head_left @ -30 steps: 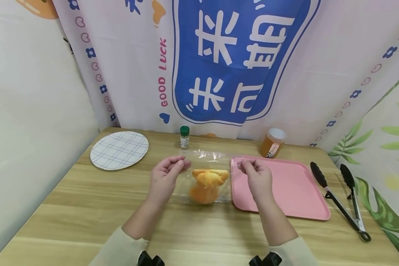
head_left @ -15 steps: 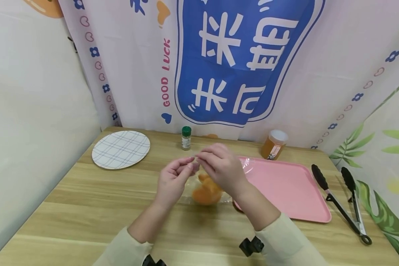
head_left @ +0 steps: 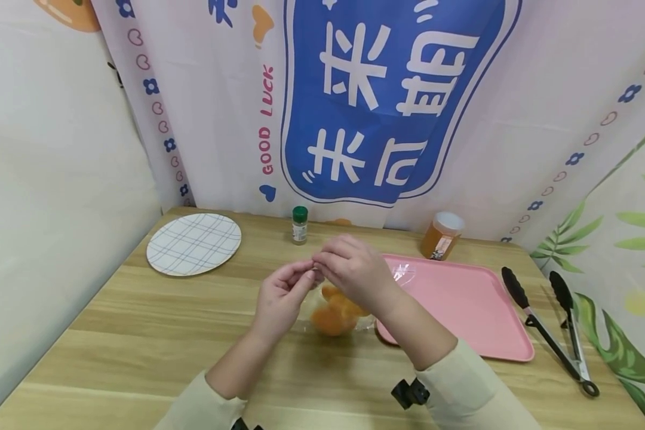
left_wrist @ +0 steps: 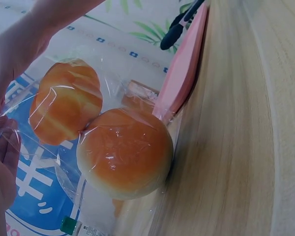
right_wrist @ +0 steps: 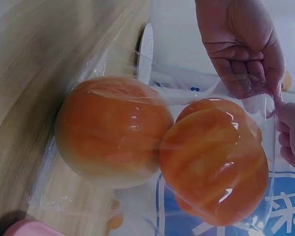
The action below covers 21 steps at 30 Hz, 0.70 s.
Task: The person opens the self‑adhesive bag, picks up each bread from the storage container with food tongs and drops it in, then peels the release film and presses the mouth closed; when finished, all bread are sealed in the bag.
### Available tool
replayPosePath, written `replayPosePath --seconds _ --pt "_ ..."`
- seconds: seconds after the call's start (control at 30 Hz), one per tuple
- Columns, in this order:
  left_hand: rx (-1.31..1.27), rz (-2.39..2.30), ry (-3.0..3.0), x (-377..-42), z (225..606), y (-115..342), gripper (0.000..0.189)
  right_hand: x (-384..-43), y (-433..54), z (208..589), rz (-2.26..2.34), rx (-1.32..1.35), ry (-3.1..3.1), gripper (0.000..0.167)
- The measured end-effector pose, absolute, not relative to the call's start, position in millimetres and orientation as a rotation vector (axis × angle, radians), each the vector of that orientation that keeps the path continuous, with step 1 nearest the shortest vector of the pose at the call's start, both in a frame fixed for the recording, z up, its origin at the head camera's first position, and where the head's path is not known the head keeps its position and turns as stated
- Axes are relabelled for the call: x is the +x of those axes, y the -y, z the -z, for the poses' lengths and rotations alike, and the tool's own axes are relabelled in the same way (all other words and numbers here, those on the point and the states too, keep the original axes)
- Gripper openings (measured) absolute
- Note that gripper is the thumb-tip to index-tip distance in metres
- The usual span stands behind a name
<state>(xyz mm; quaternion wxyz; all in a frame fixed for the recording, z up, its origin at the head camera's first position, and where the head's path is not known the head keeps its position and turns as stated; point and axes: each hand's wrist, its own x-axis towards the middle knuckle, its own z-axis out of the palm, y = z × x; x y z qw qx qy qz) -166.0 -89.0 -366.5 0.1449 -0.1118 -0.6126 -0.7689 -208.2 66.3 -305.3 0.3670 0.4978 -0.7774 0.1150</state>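
A clear plastic zip bag [head_left: 403, 273] hangs upright above the table, its top edge between my hands. Inside it, a round bun [left_wrist: 125, 152] lies at the bottom, with a twisted bread roll [right_wrist: 216, 162] on top of it. My left hand [head_left: 281, 294] pinches the bag's upper left corner between thumb and fingers. Close against it, my right hand [head_left: 357, 272] pinches the same top edge from the other side. From the head view, the right hand partly covers the bag and the twisted roll. The bag's right top corner hangs loose over the pink tray [head_left: 473, 310].
Black-tipped tongs [head_left: 556, 334] lie spread at the right of the table. Along the back stand a green-capped spice bottle [head_left: 299, 227] and an amber jar [head_left: 442, 236]. A checked plate [head_left: 193, 245] lies at the back left.
My right hand has let go of the bag's right corner and moved left to the left hand, pinching the top edge there. Over the last half second both hands barely shift.
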Motion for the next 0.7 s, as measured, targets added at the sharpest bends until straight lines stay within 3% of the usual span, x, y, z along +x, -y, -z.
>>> replayPosePath --seconds 0.7 --pt "-0.346 2.162 1.84 -163.2 365.5 89.8 0.021 -207.5 -64.1 309.8 -0.428 1.187 2.04 0.007"
